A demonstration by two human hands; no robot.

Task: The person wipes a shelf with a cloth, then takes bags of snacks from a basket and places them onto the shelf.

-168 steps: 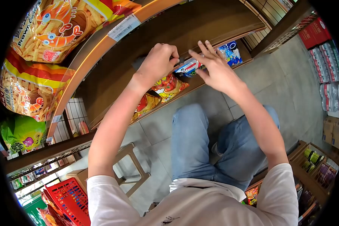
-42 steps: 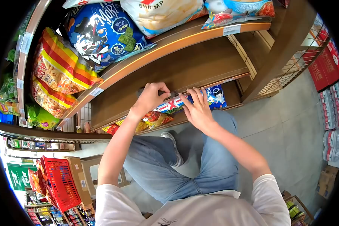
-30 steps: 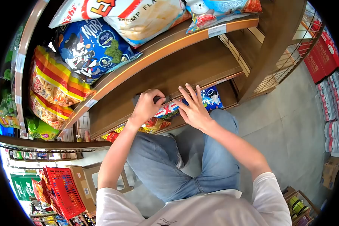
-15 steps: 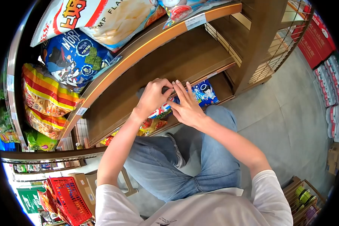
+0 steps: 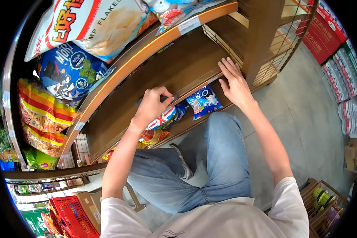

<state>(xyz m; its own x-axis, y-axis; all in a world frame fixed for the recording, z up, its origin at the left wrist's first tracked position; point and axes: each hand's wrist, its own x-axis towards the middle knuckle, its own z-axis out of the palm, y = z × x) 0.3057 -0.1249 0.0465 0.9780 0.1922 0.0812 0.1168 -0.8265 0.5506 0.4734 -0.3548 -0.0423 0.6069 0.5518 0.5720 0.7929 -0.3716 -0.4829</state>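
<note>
Dark item (image 5: 175,96) pinched in left hand (image 5: 150,105); right hand (image 5: 236,85) spread at shelf (image 5: 186,67). Blue bag (image 5: 205,102) could be dislodged by knee (image 5: 223,122).

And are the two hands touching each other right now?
No, the left hand and right hand are apart, with brown shelf showing between them.

Bright, fairly even light fills the scene, turning the white cotton sleeves (image 5: 125,218) pale and laying a soft sheen over the smooth grey tiled floor (image 5: 283,127). Shadow gathers on the tiles between the legs in blue denim jeans (image 5: 228,158), and the flat brown shelf board (image 5: 178,75) looks dimmer. White glints mark the glossy blue plastic snack bag (image 5: 69,71). The far lower left washes out, fisheye distortion bends straight lines, and black vignetting swallows the corners.
</note>
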